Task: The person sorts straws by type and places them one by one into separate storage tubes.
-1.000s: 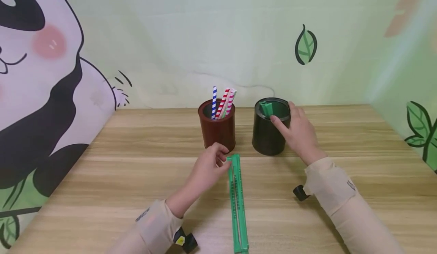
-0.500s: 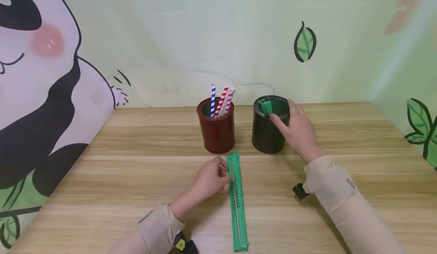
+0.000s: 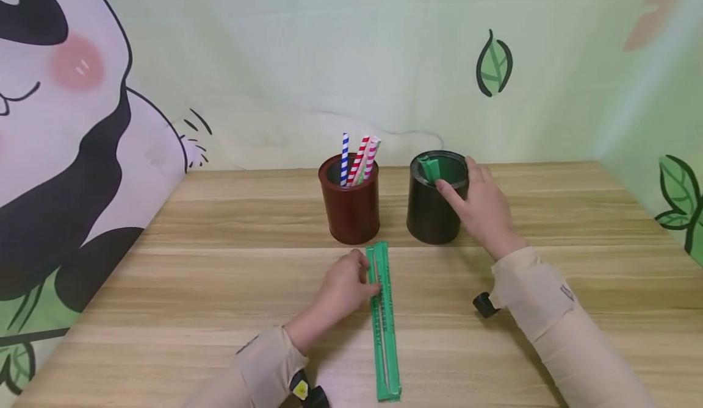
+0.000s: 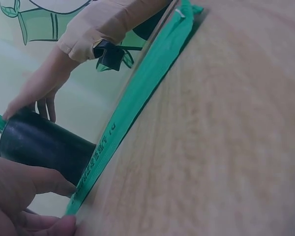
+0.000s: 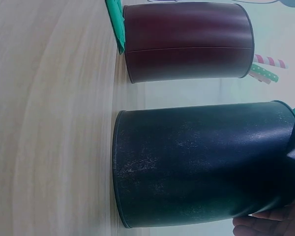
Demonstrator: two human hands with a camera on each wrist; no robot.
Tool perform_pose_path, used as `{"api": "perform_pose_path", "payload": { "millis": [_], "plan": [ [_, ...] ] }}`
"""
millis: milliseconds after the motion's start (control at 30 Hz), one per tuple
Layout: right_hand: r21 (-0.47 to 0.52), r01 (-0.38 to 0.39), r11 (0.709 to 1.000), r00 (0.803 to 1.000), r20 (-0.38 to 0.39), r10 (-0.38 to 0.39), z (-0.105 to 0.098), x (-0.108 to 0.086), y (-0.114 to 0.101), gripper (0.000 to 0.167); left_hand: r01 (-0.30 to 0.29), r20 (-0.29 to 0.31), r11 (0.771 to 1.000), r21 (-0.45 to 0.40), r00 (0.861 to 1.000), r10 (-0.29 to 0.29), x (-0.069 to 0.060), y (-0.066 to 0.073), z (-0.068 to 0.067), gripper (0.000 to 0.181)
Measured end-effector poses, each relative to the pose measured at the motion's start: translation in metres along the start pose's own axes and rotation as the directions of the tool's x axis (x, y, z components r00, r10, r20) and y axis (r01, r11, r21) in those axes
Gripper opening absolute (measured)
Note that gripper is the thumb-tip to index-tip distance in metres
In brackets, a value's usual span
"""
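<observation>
Two long, slim green packets (image 3: 389, 335) with dark printing lie side by side on the table. My left hand (image 3: 340, 286) is at their far end, its thumb over the packets and its index finger by the left edge. A gap shows between thumb and finger in the left wrist view, where one green packet (image 4: 132, 93) runs toward them. My right hand (image 3: 486, 210) grips the rim of an upright black cylindrical holder (image 3: 434, 213), thumb on the near side and fingers behind. Folded green packet ends (image 3: 430, 167) show inside that holder.
A dark red cylindrical holder (image 3: 351, 213) stands left of the black one, with several striped paper straws (image 3: 359, 161) in it. The wooden table (image 3: 192, 274) meets a wall (image 3: 274, 78) with a printed panda and leaves behind the holders.
My left hand has drawn back from the red holder along the packets, and its thumb has come over them. My right hand keeps its hold on the black holder.
</observation>
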State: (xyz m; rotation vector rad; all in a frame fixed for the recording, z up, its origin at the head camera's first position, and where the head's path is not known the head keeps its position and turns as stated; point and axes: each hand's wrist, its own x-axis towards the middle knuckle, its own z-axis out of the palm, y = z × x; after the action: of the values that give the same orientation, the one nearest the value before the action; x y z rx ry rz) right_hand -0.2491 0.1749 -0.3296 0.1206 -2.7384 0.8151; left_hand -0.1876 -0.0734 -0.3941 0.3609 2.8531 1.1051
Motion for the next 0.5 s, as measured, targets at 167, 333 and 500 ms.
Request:
{"api": "perform_pose_path", "payload": {
  "millis": [167, 333, 500],
  "plan": [
    [0.002, 0.001, 1.0, 1.0, -0.004, -0.001, -0.0005, -0.0003, 0.0006, 0.089, -0.009, -0.006, 1.0, 0.011, 1.0, 0.009, 0.0007, -0.0014, 0.0015, 0.035],
    [0.001, 0.0, 1.0, 1.0, -0.005, 0.0, -0.0002, -0.0001, 0.001, 0.089, -0.001, 0.005, 0.998, 0.066, 1.0, 0.001, 0.002, -0.0005, 0.003, 0.037],
    [0.001, -0.004, 1.0, 1.0, 0.003, 0.004, 0.0004, -0.0004, 0.0013, 0.09, 0.001, 0.011, 0.994, 0.113, 1.0, -0.002, 0.0025, 0.0019, 0.0025, 0.036]
  ]
}}
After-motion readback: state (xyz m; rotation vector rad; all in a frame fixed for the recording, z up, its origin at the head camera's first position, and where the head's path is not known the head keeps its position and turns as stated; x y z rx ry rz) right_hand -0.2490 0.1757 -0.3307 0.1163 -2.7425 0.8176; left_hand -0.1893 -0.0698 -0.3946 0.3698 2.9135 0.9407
